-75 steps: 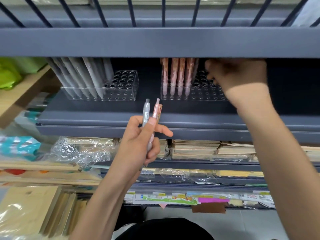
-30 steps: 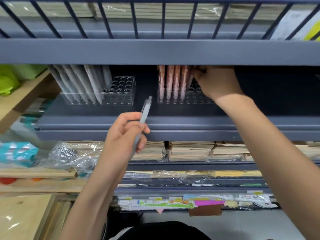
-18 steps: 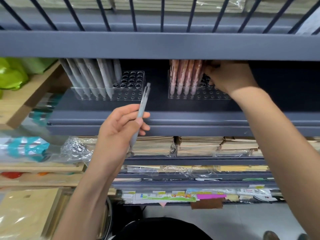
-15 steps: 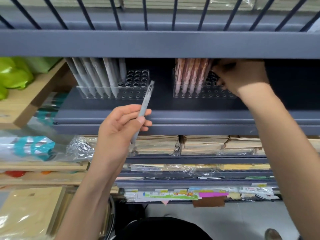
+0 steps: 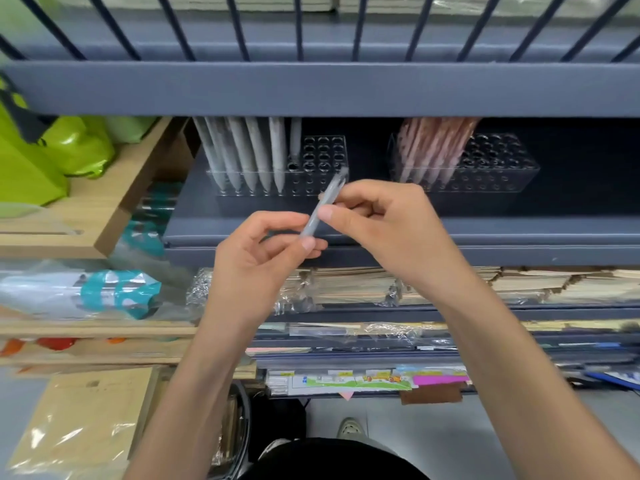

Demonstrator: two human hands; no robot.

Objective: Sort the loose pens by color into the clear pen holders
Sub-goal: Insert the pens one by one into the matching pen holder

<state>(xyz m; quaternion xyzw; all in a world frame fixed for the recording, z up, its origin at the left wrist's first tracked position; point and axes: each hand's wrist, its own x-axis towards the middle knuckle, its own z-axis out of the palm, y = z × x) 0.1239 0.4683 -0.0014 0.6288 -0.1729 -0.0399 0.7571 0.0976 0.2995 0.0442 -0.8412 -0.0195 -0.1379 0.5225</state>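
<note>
Grey pen (image 5: 320,209): loose and tilted, upper end up and to the right, held between both hands in front of the dark shelf (image 5: 519,233). Its blurred top overlaps the front right corner of the left holder (image 5: 323,157).
Left hand (image 5: 263,254): fingers curled, thumb and fingertips pinching the pen's lower end.
Right hand (image 5: 391,223): fingers curled, thumb and forefinger pinching the pen near its middle.
Left holder: clear, standing on the shelf; grey pens (image 5: 242,150) lean in its left part.
Right holder (image 5: 498,168): clear, same shelf, well apart from the left one; pink pens (image 5: 433,150) stand in its left part.
Lower shelf: wrapped paper stacks (image 5: 349,285).
</note>
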